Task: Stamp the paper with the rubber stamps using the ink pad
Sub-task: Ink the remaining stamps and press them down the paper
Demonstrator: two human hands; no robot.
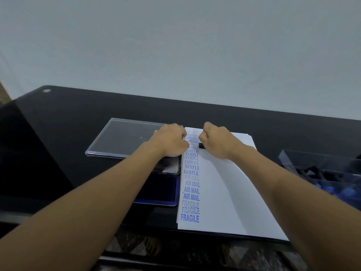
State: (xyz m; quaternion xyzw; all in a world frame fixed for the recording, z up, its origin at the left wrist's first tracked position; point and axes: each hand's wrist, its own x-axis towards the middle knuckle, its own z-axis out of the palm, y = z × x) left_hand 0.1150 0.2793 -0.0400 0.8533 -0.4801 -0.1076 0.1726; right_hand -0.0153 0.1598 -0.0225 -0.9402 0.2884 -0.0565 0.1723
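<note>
We are viewing a white paper [224, 192] lying on the black table [78, 114]. Down the paper's left side, blue prints are running from FRAGILE at the near end through AIR MAIL and SAMPLE to AMENDED at the far end. The open blue ink pad [162, 190] is lying just left of the paper's near half. At the paper's far end, our right hand [218, 142] is gripping a black rubber stamp [201, 145] in curled fingers, holding it on the paper just below the AMENDED prints. Our left hand [170, 141] is resting at the paper's left edge, fingers pressed together, tips touching it. A clear lid [125, 137] is lying left of the paper's far end; a clear box [320, 169] is standing right of the paper.
</note>
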